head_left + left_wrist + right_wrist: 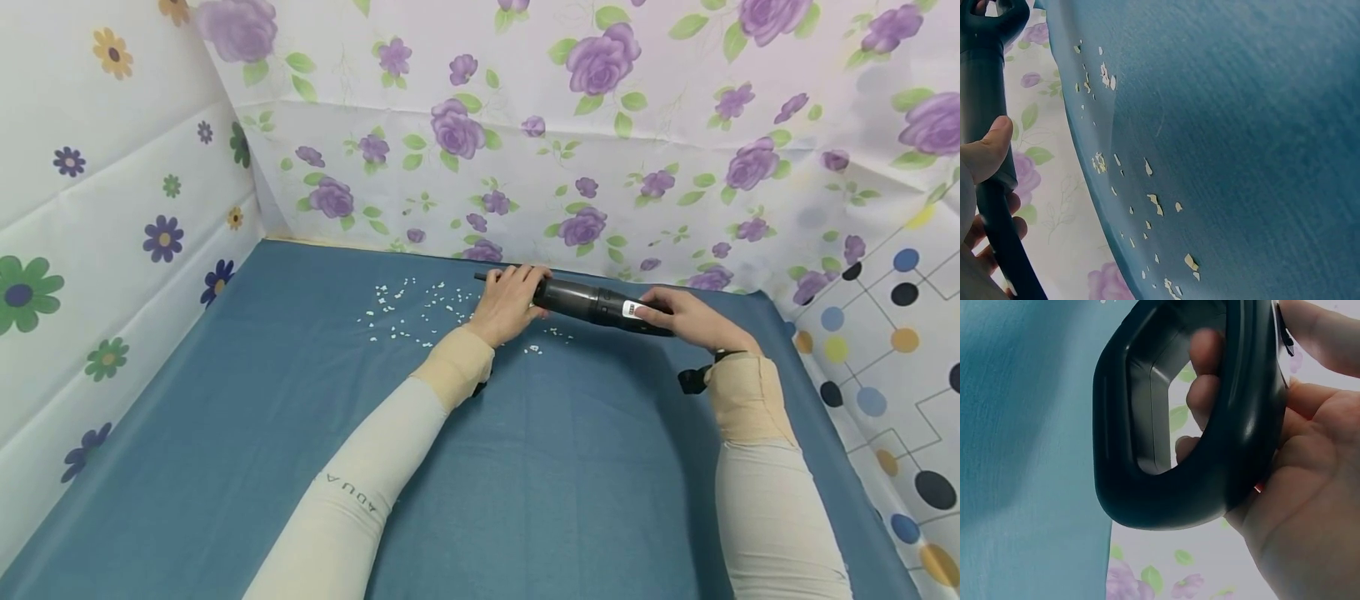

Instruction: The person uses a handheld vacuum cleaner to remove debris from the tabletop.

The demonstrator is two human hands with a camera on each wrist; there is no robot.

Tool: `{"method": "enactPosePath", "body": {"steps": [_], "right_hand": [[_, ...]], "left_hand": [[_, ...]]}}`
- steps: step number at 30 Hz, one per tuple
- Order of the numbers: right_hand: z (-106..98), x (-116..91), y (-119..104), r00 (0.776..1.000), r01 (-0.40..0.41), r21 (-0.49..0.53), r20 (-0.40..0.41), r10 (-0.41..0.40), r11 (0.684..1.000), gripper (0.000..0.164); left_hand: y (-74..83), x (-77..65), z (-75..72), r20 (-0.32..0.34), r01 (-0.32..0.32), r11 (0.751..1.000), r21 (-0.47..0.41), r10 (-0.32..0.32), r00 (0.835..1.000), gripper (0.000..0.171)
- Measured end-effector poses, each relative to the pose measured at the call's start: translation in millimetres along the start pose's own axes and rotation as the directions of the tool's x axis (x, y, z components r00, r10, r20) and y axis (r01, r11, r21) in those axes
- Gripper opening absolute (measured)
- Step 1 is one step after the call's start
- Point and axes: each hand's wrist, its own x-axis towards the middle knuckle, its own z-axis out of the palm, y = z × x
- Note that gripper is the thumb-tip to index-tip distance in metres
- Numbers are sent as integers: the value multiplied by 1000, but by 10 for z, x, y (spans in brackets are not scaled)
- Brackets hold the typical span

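A black handheld vacuum cleaner (pixel 573 298) is held above the blue cloth near its far edge, its narrow nozzle pointing left. My right hand (pixel 693 318) grips the looped handle (pixel 1250 412), fingers curled through the opening and thumb by a white label. At the front end my left hand (pixel 512 302) holds the body where the nozzle begins; in the left wrist view its thumb and fingers wrap round the dark tube (pixel 1007 244). Small pale scraps (pixel 405 312) lie scattered on the cloth around and left of the left hand. The nozzle's tip is partly hidden behind that hand.
The blue cloth (pixel 525 483) covers the work surface. Behind it rises a wall sheet with purple roses (pixel 457 129). A flowered sheet (pixel 112 208) stands at the left, and a dotted sheet (pixel 892 375) runs along the right edge.
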Motion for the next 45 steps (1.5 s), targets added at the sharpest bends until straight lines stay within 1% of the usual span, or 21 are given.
{"method": "enactPosePath", "body": {"steps": [7,13,18,23,29,30,32,37,39,45], "right_hand": [[-3,-6,-19,1000,11,24,11,-11,1000,37],[2,-15,-31,1000,0,28,30,-1,1000,39],[8,-19,-73,999,14,19,35,-15,1000,39],[5,-13,-89,1000,-7,30,9,7,1000,40],[4,9,-58,999,-22,22,-28,22,1000,41],[4,12,-56,999,-22,29,-29,23,999,40],[6,-21,-142,999,-29,45,-32,30,999,39],[9,-28,-169,999,-31,69,-30,33,997,39],[11,3,-92,999,-24,73,-31,26,997,41],[17,-5,-115,999,-20,79,-34,23,997,42]], "left_hand": [[8,-4,3,-7,0,1000,-5,0,1000,63],[10,-20,-2,2,7,1000,0,-7,1000,63],[-4,-29,-1,-2,13,1000,-3,-13,1000,63],[-13,-39,7,-6,11,1000,-17,-11,1000,63],[-13,-41,12,-13,6,1000,-20,-7,1000,63],[-12,-40,13,-15,6,1000,-19,-6,1000,63],[-13,-38,15,-18,7,1000,-16,-7,1000,63],[-22,-36,17,-21,8,1000,-17,-8,1000,63],[-26,-38,14,-21,9,1000,-19,-10,1000,63],[-29,-44,1,-26,17,1000,-19,-18,999,63]]}}
